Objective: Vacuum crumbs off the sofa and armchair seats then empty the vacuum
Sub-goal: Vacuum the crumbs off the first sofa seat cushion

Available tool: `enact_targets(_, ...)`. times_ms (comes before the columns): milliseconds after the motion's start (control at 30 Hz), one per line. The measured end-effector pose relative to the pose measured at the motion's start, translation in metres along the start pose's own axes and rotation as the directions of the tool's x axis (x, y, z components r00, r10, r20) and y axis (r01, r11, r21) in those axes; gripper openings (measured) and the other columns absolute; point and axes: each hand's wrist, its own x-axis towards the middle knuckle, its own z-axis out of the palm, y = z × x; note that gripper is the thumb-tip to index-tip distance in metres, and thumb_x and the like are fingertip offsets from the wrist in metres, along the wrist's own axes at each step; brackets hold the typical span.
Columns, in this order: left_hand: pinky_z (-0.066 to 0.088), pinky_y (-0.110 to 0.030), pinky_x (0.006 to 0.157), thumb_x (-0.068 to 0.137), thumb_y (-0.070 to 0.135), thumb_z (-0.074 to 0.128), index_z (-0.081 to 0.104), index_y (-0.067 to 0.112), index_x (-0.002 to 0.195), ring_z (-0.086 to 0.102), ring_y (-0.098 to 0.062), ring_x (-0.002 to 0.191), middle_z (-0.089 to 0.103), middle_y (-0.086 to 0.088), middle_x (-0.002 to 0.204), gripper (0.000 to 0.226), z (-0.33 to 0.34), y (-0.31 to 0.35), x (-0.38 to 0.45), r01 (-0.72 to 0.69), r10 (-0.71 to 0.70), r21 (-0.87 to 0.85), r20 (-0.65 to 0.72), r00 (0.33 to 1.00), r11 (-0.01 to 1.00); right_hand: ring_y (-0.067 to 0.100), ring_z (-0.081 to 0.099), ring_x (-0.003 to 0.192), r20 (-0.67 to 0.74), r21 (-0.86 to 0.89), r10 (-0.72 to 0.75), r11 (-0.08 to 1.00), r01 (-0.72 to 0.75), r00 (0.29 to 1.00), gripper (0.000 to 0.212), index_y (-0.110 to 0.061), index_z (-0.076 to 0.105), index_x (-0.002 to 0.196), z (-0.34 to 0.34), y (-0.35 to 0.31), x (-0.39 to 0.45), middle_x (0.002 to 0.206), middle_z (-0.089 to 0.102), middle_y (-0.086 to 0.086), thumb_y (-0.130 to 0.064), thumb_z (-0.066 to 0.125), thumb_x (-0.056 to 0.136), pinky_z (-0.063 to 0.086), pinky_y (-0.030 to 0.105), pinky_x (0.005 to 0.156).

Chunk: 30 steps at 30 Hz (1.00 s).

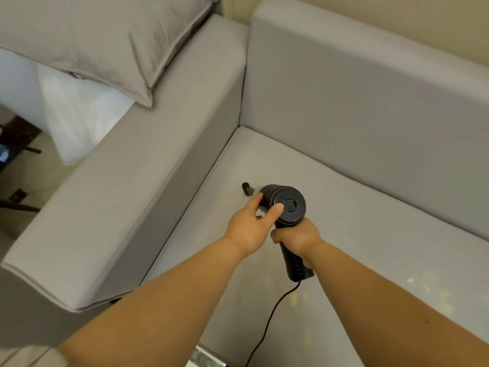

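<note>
- The right hand [297,238] is wrapped tight round the handle of the vacuum [287,207] — fingers curled under it, the black grip sticking out below the palm toward the camera.
- The vacuum's round body sits just above that fist, its vented rear cap facing the camera; the nozzle [248,188] points away from the hand, up and to the left, and its tip is at or very near the seat [344,234].
- The left hand [251,226] lies just left of the right one, fingers fairly straight: the thumb presses on the rear cap, the other fingertips reach along the body's left side. It touches the vacuum and does not clasp it.
- A black cord [267,324] leaves the bottom of the handle, below the right hand, and runs down over the seat to the lower edge of the view.
- Pale yellowish crumbs [420,284] lie on the seat right of and below the right hand, well apart from the nozzle.
- Left of both hands rises the grey armrest [119,194]; beyond the nozzle stands the backrest [370,102].
- Further off to the upper left, a grey pillow [105,35] rests with one corner on the armrest — under it something white, too blurred to name.
</note>
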Motion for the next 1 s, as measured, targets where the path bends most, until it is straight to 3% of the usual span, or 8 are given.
enact_targets(200,0.033,-0.022,0.097,0.083,0.063,0.053,0.029,0.027,0.148,0.047,-0.015,0.128,0.044,0.004,0.146,0.078,0.041,0.002,-0.026,0.007,-0.008,0.033,0.015,1.0,0.999,0.025,0.058,0.074,0.028,0.004,0.014,1.0,-0.014,1.0,0.024,-0.012,0.062,0.09,-0.028,0.04,-0.016,0.083,0.063,0.008,-0.005,0.073,0.07,0.049,0.032,0.065)
enact_targets(400,0.032,-0.024,0.101,0.084,0.062,0.052,0.027,0.025,0.148,0.045,-0.018,0.131,0.042,0.003,0.147,0.078,0.085,-0.011,-0.062,0.023,-0.023,0.037,0.001,1.0,0.999,0.024,0.058,0.074,0.042,-0.049,-0.018,0.999,0.02,0.999,0.02,-0.014,0.062,0.085,-0.05,0.088,-0.038,0.082,0.063,0.008,-0.006,0.073,0.069,0.05,0.032,0.067)
enact_targets(633,0.033,-0.022,0.097,0.085,0.062,0.052,0.028,0.026,0.149,0.047,-0.016,0.128,0.044,0.004,0.146,0.077,0.15,-0.022,-0.114,0.037,-0.036,0.017,-0.028,0.999,0.999,0.024,0.057,0.071,0.067,-0.092,-0.013,0.996,0.019,0.998,0.021,-0.013,0.062,0.086,-0.084,0.149,-0.071,0.081,0.062,0.008,-0.005,0.072,0.069,0.05,0.033,0.067)
enact_targets(800,0.035,-0.028,0.103,0.086,0.062,0.05,0.03,0.024,0.148,0.046,-0.017,0.13,0.045,0.003,0.145,0.076,0.166,-0.017,-0.124,0.04,-0.039,0.019,-0.044,0.998,0.999,0.026,0.058,0.073,0.078,-0.091,-0.01,0.996,0.017,0.997,0.029,-0.008,0.065,0.096,-0.097,0.159,-0.078,0.084,0.063,0.011,-0.005,0.072,0.068,0.049,0.033,0.066)
enact_targets(1000,0.037,-0.029,0.105,0.085,0.062,0.05,0.032,0.027,0.147,0.048,-0.017,0.128,0.045,0.004,0.145,0.073,0.157,0.006,-0.109,-0.008,0.009,0.01,-0.086,0.996,1.0,0.026,0.059,0.071,0.004,-0.068,-0.094,0.993,0.094,0.996,0.023,-0.013,0.065,0.086,-0.103,0.135,-0.074,0.079,0.065,0.009,-0.009,0.072,0.065,0.049,0.033,0.063)
